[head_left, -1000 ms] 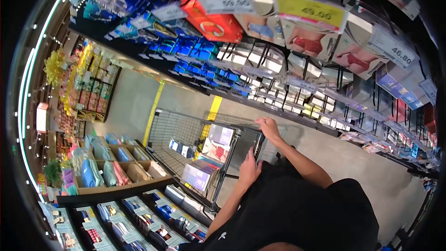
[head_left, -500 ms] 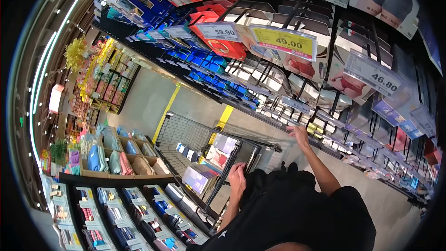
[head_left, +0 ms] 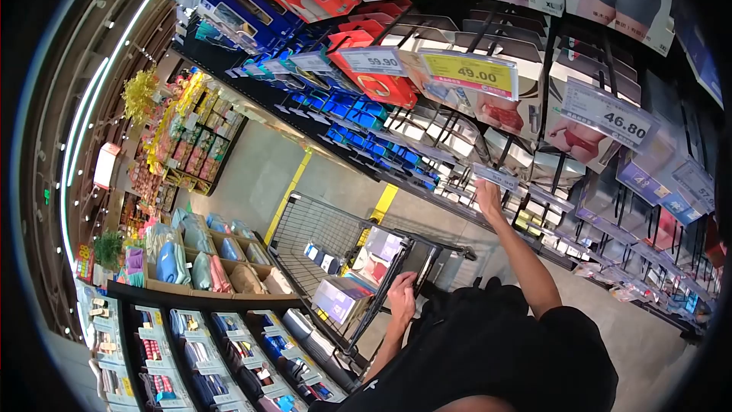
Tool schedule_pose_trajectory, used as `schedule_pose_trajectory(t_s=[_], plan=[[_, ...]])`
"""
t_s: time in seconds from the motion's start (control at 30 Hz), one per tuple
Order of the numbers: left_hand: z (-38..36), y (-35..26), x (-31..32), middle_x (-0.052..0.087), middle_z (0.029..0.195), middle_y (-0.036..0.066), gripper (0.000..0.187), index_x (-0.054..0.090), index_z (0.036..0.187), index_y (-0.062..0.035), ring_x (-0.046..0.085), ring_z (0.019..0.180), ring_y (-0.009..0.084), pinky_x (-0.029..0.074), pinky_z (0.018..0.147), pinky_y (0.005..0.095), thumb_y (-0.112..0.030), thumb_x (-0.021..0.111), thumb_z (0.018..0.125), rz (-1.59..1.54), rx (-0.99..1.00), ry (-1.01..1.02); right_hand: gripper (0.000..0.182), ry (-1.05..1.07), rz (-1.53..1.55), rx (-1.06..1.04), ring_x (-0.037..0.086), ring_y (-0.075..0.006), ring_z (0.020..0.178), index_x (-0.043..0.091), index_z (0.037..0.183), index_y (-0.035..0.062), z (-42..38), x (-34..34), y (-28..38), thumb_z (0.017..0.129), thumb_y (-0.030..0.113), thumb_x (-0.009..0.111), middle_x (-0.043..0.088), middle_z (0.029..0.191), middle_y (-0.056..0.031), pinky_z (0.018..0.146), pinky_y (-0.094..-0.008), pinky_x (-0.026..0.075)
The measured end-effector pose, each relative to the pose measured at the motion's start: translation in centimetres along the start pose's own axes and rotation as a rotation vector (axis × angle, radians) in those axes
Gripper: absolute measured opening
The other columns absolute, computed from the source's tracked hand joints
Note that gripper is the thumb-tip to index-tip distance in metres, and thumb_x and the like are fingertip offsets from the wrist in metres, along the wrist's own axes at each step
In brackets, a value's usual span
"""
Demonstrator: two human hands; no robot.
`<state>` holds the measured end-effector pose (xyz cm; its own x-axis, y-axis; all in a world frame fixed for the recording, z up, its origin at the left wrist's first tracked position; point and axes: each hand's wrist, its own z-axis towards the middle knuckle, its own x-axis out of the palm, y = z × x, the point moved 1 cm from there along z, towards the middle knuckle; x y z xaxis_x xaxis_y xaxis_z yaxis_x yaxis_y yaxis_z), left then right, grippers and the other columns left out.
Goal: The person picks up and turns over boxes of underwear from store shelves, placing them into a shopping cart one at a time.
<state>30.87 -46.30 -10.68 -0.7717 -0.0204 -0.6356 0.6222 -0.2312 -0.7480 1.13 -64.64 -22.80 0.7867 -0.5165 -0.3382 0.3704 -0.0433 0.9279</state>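
Note:
My left hand (head_left: 402, 296) is closed at the near end of a black wire shopping cart (head_left: 313, 221), its curled fingers on the handle. Inside the cart lie a purple-and-white box (head_left: 337, 301), a box with a red underwear picture (head_left: 374, 259) and a small dark-and-white pack (head_left: 322, 257). My right hand (head_left: 488, 198) reaches out to the shelf on the right, holding nothing visible. Its fingertips overlap the lower edge of a grey price tag (head_left: 496, 176), just below rows of hanging boxes.
Boxed underwear hangs on hooks along the right, with a yellow 49.00 tag (head_left: 469, 74) and a red box (head_left: 371, 69). On the left stand a bin of folded cloth (head_left: 183, 286) and racks of socks (head_left: 202, 351). A yellow line (head_left: 290, 187) crosses the floor.
My right hand has risen from below the shelf tags to the grey price tag. The view has shifted slightly, so the cart and shelves sit further right; my left hand stays at the cart.

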Motion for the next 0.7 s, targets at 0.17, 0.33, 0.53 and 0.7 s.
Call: schedule_pose_trajectory(t_s=[0.17,0.33,0.53,0.7], plan=[[0.2,-0.5,-0.1,0.065,0.103,0.018,0.034,0.068,0.097,0.0075,0.065,0.092,0.0310,0.050,0.084,0.0346,-0.005,0.040,0.083,-0.023,0.015,-0.018,0.045,-0.159,-0.048,-0.120,0.054,-0.0461,0.098,0.043,0.122,-0.0001,1.9,-0.7,5.0,0.083,0.015,0.061,0.053,0.113,-0.0266,0.086,-0.0520,0.042],[0.2,0.0,0.0,0.064,0.104,0.019,0.032,0.066,0.097,0.0067,0.064,0.092,0.0331,0.051,0.084,0.0374,-0.001,0.043,0.078,0.033,0.064,-0.015,0.058,-0.094,-0.184,-0.134,0.049,-0.0413,0.109,0.043,0.122,-0.0018,3.0,0.5,5.1,0.078,0.020,0.073,0.051,0.114,-0.0237,0.093,-0.0482,0.039],[0.3,-0.2,0.2,0.063,0.102,0.019,0.029,0.064,0.098,0.0067,0.064,0.091,0.0334,0.052,0.080,0.0360,0.002,0.047,0.076,-0.057,0.019,-0.019,0.066,-0.087,-0.251,-0.113,0.048,-0.0450,0.113,0.039,0.135,-0.0028,4.3,2.5,3.0,0.085,0.028,0.069,0.052,0.123,-0.0272,0.096,-0.0502,0.038],[0.3,-0.2,0.1,0.062,0.094,0.020,0.023,0.062,0.094,0.0055,0.060,0.085,0.0371,0.049,0.077,0.0410,0.001,0.050,0.075,-0.015,0.029,-0.025,0.069,0.026,-0.238,0.036,0.046,-0.0430,0.125,0.033,0.144,0.0044,3.1,2.0,3.8,0.090,0.036,0.062,0.046,0.136,-0.0269,0.105,-0.0450,0.036]])
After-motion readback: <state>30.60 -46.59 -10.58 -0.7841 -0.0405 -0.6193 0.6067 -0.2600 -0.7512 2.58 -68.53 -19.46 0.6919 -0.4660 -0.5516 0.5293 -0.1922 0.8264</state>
